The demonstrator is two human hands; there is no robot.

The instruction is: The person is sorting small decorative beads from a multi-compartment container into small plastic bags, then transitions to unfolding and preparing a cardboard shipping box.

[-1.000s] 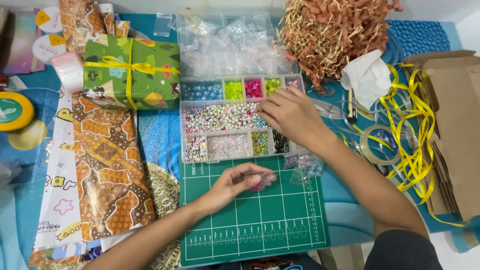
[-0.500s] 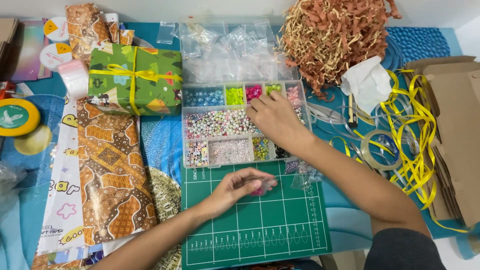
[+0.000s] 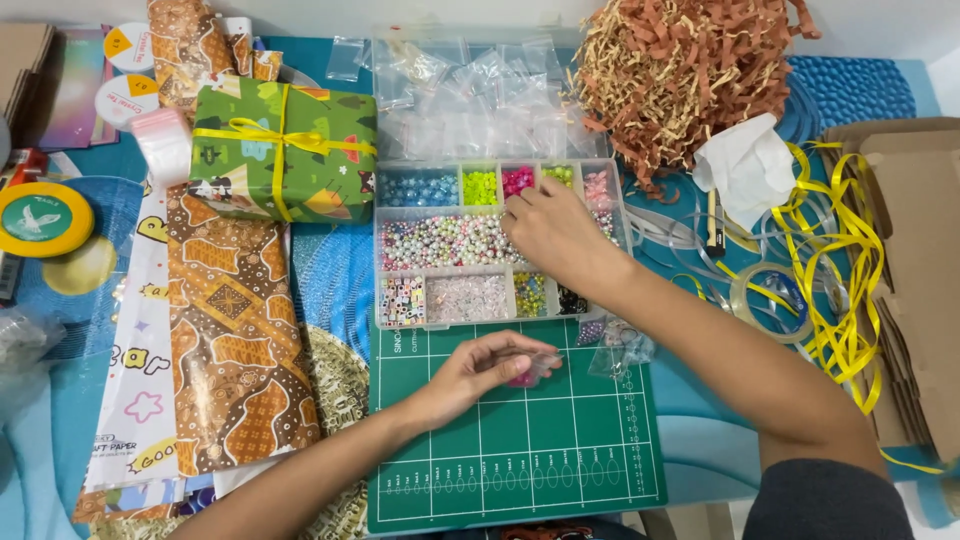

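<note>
My right hand (image 3: pixel 555 235) covers part of the bead box (image 3: pixel 495 243), so I cannot tell which compartment its fingertips reach. The small pink item (image 3: pixel 525 377) under my left hand (image 3: pixel 480 370) is mostly hidden; kind undetermined. The cardboard (image 3: pixel 915 280) is cut off by the right edge.

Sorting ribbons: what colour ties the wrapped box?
Yellow ribbon on the green wrapped box, head view.
</note>
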